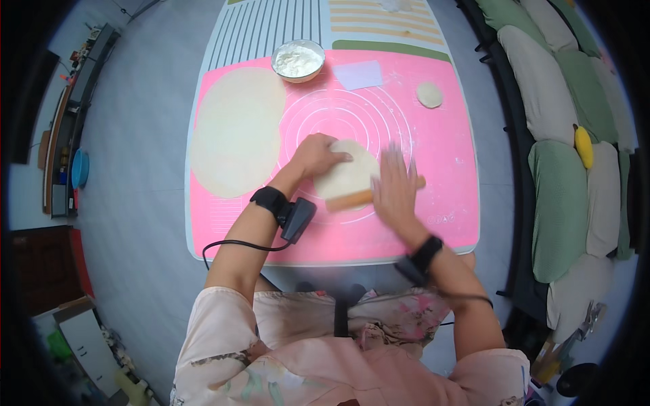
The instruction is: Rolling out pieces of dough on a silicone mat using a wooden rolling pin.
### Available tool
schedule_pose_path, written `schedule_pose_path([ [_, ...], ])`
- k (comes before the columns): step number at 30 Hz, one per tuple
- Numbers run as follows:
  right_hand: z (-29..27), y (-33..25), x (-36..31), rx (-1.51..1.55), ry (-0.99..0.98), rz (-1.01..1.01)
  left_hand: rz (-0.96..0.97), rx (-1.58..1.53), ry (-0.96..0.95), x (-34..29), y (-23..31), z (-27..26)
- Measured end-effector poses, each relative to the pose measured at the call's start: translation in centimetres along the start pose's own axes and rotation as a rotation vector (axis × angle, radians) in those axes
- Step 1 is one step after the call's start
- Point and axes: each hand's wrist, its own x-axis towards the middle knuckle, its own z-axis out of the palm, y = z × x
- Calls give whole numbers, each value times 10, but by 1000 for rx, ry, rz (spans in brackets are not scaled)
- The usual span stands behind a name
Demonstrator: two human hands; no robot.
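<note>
A pale round sheet of dough (pixel 347 172) lies on the pink pastry mat (pixel 447 162) in front of me. My left hand (pixel 317 157) grips its left edge, the thumb on top and the fingers curled. Across the dough's near side lies a light wooden rolling pin (pixel 352 201). Over the pin's right part, my right hand (pixel 396 193) presses flat with stretched fingers, slightly blurred by motion. To the left, a much larger thin dough sheet (pixel 237 132) is spread out. A small dough disc (pixel 429 95) sits at the far right of the mat.
A glass bowl of white flour (pixel 298 61) stands at the mat's far edge, beside a pale flat scraper (pixel 357 75). Flour specks dot the mat's right side. Black wrist devices with cables (pixel 296 218) hang on both my forearms. A cushioned sofa (pixel 558 196) stands to the right.
</note>
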Motion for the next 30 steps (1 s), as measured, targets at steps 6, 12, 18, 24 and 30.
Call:
schedule_pose_path([
  [6,-14,-2,-31,11,-118,-8,66,-445,67,-21,-47,15],
  [12,22,7,78,-115,108,159,-103,-21,-34,6,10,-3],
  [18,-12,-6,-65,108,-57,11,84,81,130,6,-20,4],
  [24,-4,0,16,-93,11,-8,-62,-531,-85,-16,-30,10],
  [30,15,1,85,-50,170,49,-11,118,51,5,-2,7],
])
